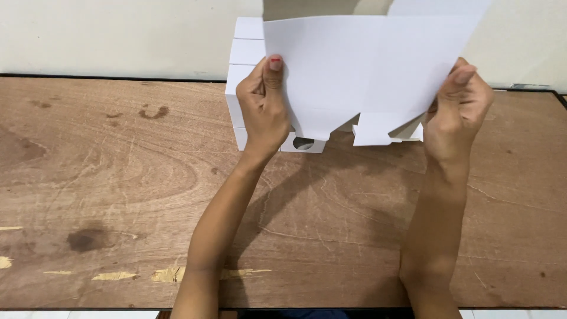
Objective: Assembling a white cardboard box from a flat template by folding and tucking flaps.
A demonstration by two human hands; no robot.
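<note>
A flat white cardboard box blank (360,65) with cut flaps along its lower edge is held up above the table by both hands. My left hand (264,103) pinches its left edge, thumb on the front face. My right hand (458,109) grips its right edge the same way. Behind the blank, a stack of white folded boxes (245,53) stands on the wooden table (118,177); the lowest one shows a round hole (303,143). The blank hides most of the stack.
A pale wall (118,35) runs along the table's far edge. The wooden top carries dark stains and chipped pale patches near its front edge (171,274). A small grey object (528,87) lies at the far right by the wall.
</note>
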